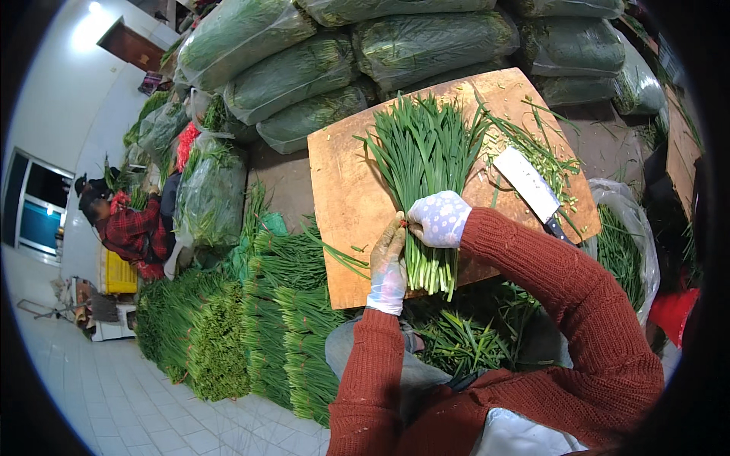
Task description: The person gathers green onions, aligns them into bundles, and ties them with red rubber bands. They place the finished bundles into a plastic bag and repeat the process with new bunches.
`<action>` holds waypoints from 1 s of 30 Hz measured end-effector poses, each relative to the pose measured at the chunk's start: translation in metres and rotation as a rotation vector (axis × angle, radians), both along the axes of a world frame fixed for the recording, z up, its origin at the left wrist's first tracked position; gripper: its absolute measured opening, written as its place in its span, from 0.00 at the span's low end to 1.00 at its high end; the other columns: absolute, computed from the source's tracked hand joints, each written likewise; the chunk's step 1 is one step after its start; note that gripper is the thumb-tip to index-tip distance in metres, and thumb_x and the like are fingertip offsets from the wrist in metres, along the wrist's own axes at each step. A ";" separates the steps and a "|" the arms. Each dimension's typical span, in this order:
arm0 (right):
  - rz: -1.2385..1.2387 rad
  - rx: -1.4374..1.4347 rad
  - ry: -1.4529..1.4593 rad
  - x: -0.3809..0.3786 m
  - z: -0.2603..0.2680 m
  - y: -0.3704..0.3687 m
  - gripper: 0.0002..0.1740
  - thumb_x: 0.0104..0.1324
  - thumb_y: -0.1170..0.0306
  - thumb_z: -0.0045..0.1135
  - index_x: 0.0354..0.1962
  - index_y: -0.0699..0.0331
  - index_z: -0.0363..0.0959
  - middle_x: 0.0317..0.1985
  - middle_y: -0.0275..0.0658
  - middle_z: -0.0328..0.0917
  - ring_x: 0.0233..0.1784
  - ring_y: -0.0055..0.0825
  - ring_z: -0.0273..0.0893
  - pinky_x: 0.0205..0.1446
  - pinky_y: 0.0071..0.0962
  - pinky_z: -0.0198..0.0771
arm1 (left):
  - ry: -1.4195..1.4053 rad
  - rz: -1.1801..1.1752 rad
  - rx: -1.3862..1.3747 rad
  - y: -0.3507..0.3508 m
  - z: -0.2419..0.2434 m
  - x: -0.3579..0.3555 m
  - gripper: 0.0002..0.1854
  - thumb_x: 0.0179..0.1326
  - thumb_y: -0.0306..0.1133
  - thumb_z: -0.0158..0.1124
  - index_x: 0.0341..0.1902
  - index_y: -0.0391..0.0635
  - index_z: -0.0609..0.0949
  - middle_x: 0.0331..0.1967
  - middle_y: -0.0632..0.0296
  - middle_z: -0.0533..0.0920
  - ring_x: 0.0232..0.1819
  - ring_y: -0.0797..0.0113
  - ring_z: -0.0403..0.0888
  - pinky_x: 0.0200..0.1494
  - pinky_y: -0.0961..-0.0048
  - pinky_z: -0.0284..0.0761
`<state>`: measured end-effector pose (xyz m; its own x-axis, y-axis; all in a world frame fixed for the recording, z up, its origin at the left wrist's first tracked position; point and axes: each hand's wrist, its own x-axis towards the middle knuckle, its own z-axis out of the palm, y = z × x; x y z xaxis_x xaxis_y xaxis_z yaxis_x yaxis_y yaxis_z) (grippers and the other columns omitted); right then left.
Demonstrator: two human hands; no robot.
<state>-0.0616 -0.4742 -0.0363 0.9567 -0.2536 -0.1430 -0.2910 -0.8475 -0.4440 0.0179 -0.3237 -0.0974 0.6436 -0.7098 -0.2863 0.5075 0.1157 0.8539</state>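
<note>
A bunch of garlic chives (pixel 425 148) lies on the wooden board (pixel 353 188), leaves spread away from me and pale cut stems (pixel 434 271) towards me. At the left side of the bunch, my gloved left hand (pixel 389 256) pinches a small red tie (pixel 404 223) with its fingertips. My right hand (pixel 440 219), in a flowered glove, lies across the stems and grips the same tie from the other side. How far the tie goes around the bunch is hidden. To the right, a cleaver (pixel 527 181) rests flat on the board, its black handle over the edge.
Cut stem bits (pixel 516 142) and loose leaves litter the board's right side. Tied chive bunches (pixel 308 342) are stacked at left. Filled plastic bags (pixel 433 48) are piled behind the board. Trimmings (pixel 467 342) lie below it. Another person (pixel 134 228) works at far left.
</note>
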 end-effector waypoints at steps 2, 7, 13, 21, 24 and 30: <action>0.004 0.024 0.041 0.000 0.004 -0.002 0.13 0.62 0.61 0.57 0.36 0.58 0.86 0.31 0.45 0.85 0.39 0.44 0.85 0.43 0.42 0.78 | 0.029 0.013 0.056 -0.001 -0.001 0.000 0.22 0.67 0.21 0.62 0.65 0.33 0.76 0.55 0.56 0.82 0.54 0.68 0.81 0.58 0.75 0.76; -0.016 0.044 0.140 0.002 0.009 -0.007 0.15 0.61 0.60 0.57 0.39 0.57 0.86 0.36 0.45 0.86 0.45 0.43 0.85 0.48 0.40 0.78 | -0.015 -0.025 0.116 -0.009 -0.007 0.003 0.26 0.65 0.19 0.63 0.67 0.33 0.74 0.60 0.55 0.80 0.58 0.68 0.79 0.63 0.75 0.72; -0.051 0.092 0.165 0.002 0.009 -0.011 0.16 0.63 0.58 0.56 0.42 0.55 0.86 0.38 0.44 0.86 0.46 0.43 0.84 0.50 0.41 0.78 | 0.015 -0.035 0.071 -0.011 -0.014 0.008 0.25 0.66 0.23 0.65 0.66 0.32 0.75 0.58 0.56 0.81 0.57 0.69 0.78 0.64 0.75 0.71; -0.076 0.141 0.095 -0.002 0.003 -0.013 0.17 0.65 0.58 0.53 0.42 0.55 0.86 0.39 0.44 0.86 0.46 0.44 0.84 0.50 0.42 0.77 | -0.071 -0.002 0.181 -0.023 -0.020 0.018 0.15 0.72 0.29 0.61 0.59 0.36 0.80 0.51 0.58 0.83 0.51 0.70 0.80 0.56 0.75 0.77; -0.095 0.164 0.093 -0.003 0.000 -0.014 0.17 0.65 0.58 0.53 0.42 0.55 0.85 0.39 0.44 0.86 0.46 0.44 0.84 0.51 0.42 0.77 | 0.032 0.095 0.100 -0.016 -0.013 0.008 0.13 0.71 0.30 0.62 0.55 0.37 0.81 0.49 0.59 0.83 0.50 0.71 0.80 0.57 0.75 0.75; 0.017 0.118 0.012 -0.005 -0.003 -0.017 0.17 0.65 0.57 0.55 0.43 0.57 0.85 0.38 0.44 0.86 0.46 0.44 0.83 0.51 0.42 0.77 | -0.150 0.172 0.216 0.001 -0.003 -0.013 0.13 0.70 0.30 0.64 0.53 0.34 0.81 0.50 0.59 0.84 0.51 0.74 0.78 0.59 0.77 0.72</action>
